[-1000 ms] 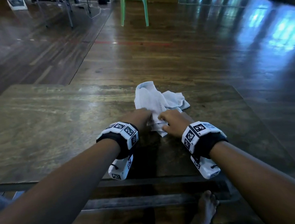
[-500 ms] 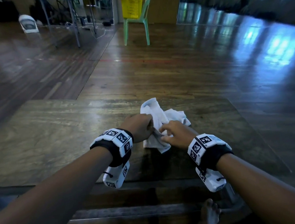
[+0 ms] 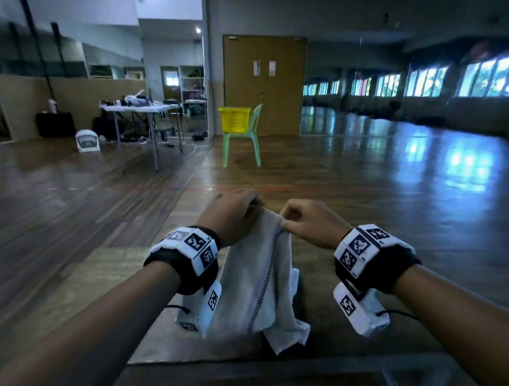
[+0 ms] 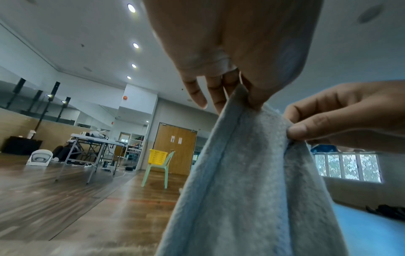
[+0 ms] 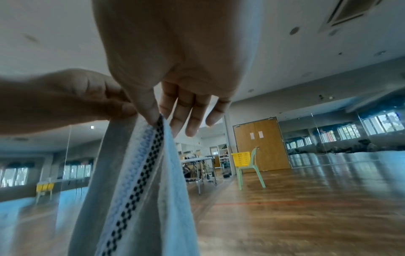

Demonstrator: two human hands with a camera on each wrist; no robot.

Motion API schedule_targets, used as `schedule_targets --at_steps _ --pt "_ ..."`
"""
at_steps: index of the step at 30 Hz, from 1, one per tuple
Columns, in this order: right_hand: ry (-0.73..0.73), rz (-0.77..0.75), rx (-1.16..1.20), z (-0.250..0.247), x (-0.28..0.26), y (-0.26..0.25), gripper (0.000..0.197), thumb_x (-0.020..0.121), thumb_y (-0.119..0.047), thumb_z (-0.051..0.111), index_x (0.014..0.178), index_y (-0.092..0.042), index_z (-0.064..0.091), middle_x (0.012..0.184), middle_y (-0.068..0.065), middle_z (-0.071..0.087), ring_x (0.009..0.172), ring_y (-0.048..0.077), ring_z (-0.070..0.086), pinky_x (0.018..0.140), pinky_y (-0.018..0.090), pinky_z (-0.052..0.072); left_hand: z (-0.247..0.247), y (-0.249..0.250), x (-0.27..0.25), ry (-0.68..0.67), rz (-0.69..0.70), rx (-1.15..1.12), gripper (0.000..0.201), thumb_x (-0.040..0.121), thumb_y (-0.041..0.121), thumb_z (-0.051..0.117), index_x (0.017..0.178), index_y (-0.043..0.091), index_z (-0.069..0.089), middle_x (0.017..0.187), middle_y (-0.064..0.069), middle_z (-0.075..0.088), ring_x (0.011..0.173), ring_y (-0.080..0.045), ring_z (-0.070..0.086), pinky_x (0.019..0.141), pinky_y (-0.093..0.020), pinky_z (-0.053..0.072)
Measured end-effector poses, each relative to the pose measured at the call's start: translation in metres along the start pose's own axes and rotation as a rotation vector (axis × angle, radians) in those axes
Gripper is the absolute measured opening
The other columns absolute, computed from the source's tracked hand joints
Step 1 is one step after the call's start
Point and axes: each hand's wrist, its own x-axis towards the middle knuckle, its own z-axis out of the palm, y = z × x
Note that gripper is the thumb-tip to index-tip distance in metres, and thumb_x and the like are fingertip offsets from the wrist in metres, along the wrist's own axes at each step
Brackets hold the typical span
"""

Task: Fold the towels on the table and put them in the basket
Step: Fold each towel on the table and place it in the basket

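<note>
White towel (image 3: pixel 259 285) with dark checked stripe, raised above wooden bench (image 3: pixel 75 288), hanging from its top edge. Left hand (image 3: pixel 233 216) pinching one upper corner; right hand (image 3: pixel 309 223) pinching the other, close beside. Yellow basket (image 3: pixel 234 119) on green chair (image 3: pixel 246 136), well apart across the floor.
</note>
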Motion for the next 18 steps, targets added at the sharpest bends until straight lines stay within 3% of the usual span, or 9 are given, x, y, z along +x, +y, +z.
schedule_targets --at_steps 6,9,12,15,18 --pt "0.075 -0.051 0.103 -0.041 -0.009 -0.045 0.002 0.086 -0.017 0.060 0.088 -0.017 0.061 0.092 0.011 0.067 0.085 0.026 0.062 0.079 0.039 0.049 -0.053 0.025 -0.008 0.205 0.064 -0.040 0.016 0.089 0.026 0.047 0.095 0.019 0.060 0.097 0.001 0.065 0.086 -0.018 0.059 0.084 -0.038 0.045" --pt "0.083 -0.085 0.144 -0.052 -0.016 -0.060 0.004 0.088 -0.020 0.062 0.085 -0.018 0.060 0.084 0.005 0.062 0.075 0.016 0.055 0.073 0.031 0.045 -0.060 0.031 -0.019 0.241 0.044 -0.126 0.009 0.090 0.018 0.055 0.096 0.015 0.061 0.090 0.002 0.062 0.083 -0.018 0.058 0.077 -0.036 0.047" --pt "0.107 -0.111 0.127 -0.056 -0.025 -0.066 0.006 0.088 -0.023 0.062 0.084 -0.019 0.060 0.077 -0.003 0.057 0.070 0.011 0.051 0.068 0.028 0.042 -0.056 0.031 -0.036 0.266 -0.022 -0.313 0.015 0.086 0.022 0.064 0.096 0.010 0.064 0.083 -0.004 0.063 0.077 -0.021 0.058 0.070 -0.035 0.047" --pt "0.120 -0.114 0.111 -0.059 -0.035 -0.069 0.008 0.088 -0.024 0.061 0.085 -0.017 0.061 0.076 -0.003 0.057 0.069 0.010 0.051 0.065 0.026 0.041 -0.047 0.030 -0.049 0.181 -0.097 -0.431 0.029 0.081 0.033 0.069 0.079 0.005 0.061 0.066 -0.006 0.052 0.060 -0.021 0.046 0.056 -0.033 0.039" --pt "0.135 -0.115 0.102 -0.066 -0.043 -0.071 0.008 0.088 -0.025 0.063 0.084 -0.018 0.062 0.076 -0.002 0.058 0.068 0.010 0.052 0.066 0.027 0.043 -0.039 0.032 -0.057 0.044 -0.110 -0.578 0.033 0.082 0.031 0.067 0.069 0.004 0.054 0.064 -0.004 0.047 0.061 -0.015 0.042 0.059 -0.028 0.034"
